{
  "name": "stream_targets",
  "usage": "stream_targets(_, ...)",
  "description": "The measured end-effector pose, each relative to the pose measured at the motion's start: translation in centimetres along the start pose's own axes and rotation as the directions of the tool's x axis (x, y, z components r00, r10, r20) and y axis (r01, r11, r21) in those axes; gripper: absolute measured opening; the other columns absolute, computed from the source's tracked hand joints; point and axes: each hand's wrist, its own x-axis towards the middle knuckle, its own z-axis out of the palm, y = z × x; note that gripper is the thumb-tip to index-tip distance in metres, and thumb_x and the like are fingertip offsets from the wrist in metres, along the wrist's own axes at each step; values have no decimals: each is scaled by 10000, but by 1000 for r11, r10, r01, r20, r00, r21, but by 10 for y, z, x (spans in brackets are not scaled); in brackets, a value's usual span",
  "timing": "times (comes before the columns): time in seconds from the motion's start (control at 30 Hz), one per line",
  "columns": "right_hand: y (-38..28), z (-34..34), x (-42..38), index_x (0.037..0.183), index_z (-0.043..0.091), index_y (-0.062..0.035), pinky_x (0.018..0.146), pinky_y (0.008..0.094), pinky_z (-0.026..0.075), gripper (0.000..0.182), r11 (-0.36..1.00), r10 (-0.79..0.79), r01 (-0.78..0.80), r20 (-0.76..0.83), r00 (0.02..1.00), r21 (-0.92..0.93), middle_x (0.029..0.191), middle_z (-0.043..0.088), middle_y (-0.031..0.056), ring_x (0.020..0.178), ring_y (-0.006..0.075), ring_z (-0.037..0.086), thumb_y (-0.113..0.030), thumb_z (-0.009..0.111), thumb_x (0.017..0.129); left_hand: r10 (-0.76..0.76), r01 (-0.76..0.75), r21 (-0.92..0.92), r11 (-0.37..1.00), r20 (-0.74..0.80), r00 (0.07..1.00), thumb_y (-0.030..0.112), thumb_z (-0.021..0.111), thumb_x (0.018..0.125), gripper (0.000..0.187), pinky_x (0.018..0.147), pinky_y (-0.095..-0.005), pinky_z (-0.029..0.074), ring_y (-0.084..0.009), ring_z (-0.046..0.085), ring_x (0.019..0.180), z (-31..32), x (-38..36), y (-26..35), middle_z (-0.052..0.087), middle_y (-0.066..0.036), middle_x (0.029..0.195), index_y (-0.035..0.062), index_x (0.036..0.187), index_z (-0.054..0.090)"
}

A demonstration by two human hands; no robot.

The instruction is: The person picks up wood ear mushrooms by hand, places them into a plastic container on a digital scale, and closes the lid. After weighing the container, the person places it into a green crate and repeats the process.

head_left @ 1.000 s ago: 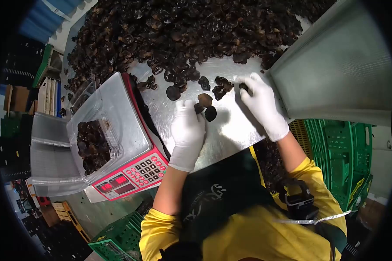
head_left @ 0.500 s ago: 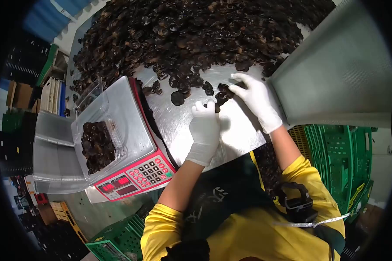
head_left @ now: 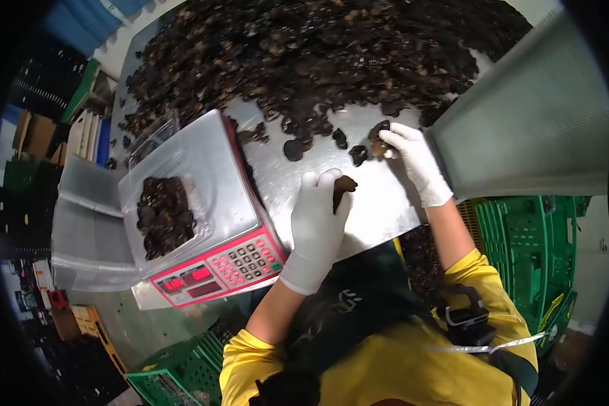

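My left hand (head_left: 316, 220), in a white glove, is closed on a dark wood ear mushroom piece (head_left: 345, 185) above the metal table's near side. Further right and higher, my gloved right hand (head_left: 416, 161) pinches a brown-black wood ear mushroom (head_left: 379, 141) between thumb and fingers. A loose piece (head_left: 358, 155) lies just left of it on the metal. To the left, a clear plastic tray (head_left: 200, 215) filled with wood ear mushrooms (head_left: 164, 215) sits on the scale's plate (head_left: 216, 150).
A large heap of wood ear mushrooms (head_left: 304, 61) covers the table's far part. The red-framed scale (head_left: 213, 267) has lit digits. At right stands a grey mesh-like panel (head_left: 528, 128); green crates (head_left: 521, 237) are below it. Another green crate (head_left: 176, 372) is at lower left.
My right hand has lifted a mushroom piece off the table. My left hand has drawn back toward my body with its piece. The view has shifted slightly.
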Motion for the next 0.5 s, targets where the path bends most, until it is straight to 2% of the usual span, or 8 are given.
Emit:
stream_targets(0.17, -18, 18, -16, 834, 666, -7, 544, 195, 338, 173, 988, 5, 15, 128, 992, -151, 707, 600, -24, 610, 27, 468, -90, 548, 929, 15, -26, -63, 998, -178, 984, 33, 710, 782, 413, 779, -370, 505, -315, 600, 930, -79, -12, 7, 556, -123, 1003, 83, 1166, 567)
stream_targets(0.2, -17, 18, -21, 849, 680, -4, 544, 202, 356, 166, 966, -42, 84, 173, 984, -244, 710, 624, -9, 599, 33, 476, -72, 545, 919, 102, -99, 25, 995, -298, 949, -119, 658, 750, 405, 832, -300, 499, -204, 618, 918, -102, -11, 2, 585, -91, 986, 48, 1114, 597)
stream_targets(0.27, -38, 23, -53, 836, 673, 38, 572, 227, 429, 118, 970, 143, -68, 322, 936, -232, 706, 636, 36, 601, 81, 519, -39, 589, 866, 7, -8, 0, 1000, -463, 886, -138, 636, 764, 388, 819, -286, 493, -135, 598, 889, -142, -12, -5, 594, -58, 1014, 36, 1109, 604)
stream_targets(0.33, -41, -22, -72, 867, 712, 0, 668, 279, 510, 107, 745, 340, 120, 528, 778, -656, 778, 672, 89, 687, 149, 622, -14, 671, 768, 28, 142, 238, 961, -592, 806, -100, 676, 750, 394, 836, -325, 502, -218, 609, 921, -181, -16, -23, 587, -94, 1029, 28, 1118, 617)
stream_targets(0.37, -37, -41, -90, 860, 738, -62, 704, 326, 533, 157, 529, 303, 308, 515, 802, -791, 780, 691, 95, 705, 217, 665, -52, 739, 703, 108, 118, 315, 942, -614, 782, -86, 692, 743, 411, 838, -321, 496, -229, 601, 921, -199, -17, -43, 580, -103, 1021, 29, 1130, 614)
stream_targets(0.43, -34, -69, -113, 875, 765, -141, 739, 380, 545, 219, -7, 393, 447, 408, 824, -895, 837, 714, 92, 780, 288, 685, -136, 776, 656, 75, 185, 370, 911, -588, 806, -39, 713, 754, 416, 848, -352, 500, -278, 597, 959, -218, -13, -57, 575, -123, 1039, 43, 1148, 612)
stream_targets(0.47, -30, -79, -119, 878, 762, -136, 724, 387, 543, 231, -107, 346, 439, 380, 858, -892, 837, 712, 110, 758, 295, 682, -167, 784, 650, 82, 199, 432, 879, -550, 831, -19, 720, 762, 418, 851, -363, 502, -294, 597, 970, -223, -11, -66, 574, -129, 1052, 47, 1159, 609)
stream_targets(0.5, -40, -67, -121, 886, 756, -119, 716, 380, 545, 226, -51, 273, 435, 407, 872, -899, 833, 709, 119, 759, 293, 683, -151, 783, 664, 34, 202, 447, 872, -466, 884, 51, 733, 788, 440, 887, -384, 490, -325, 579, 1041, -225, -11, -64, 576, -151, 1112, 55, 1206, 597)
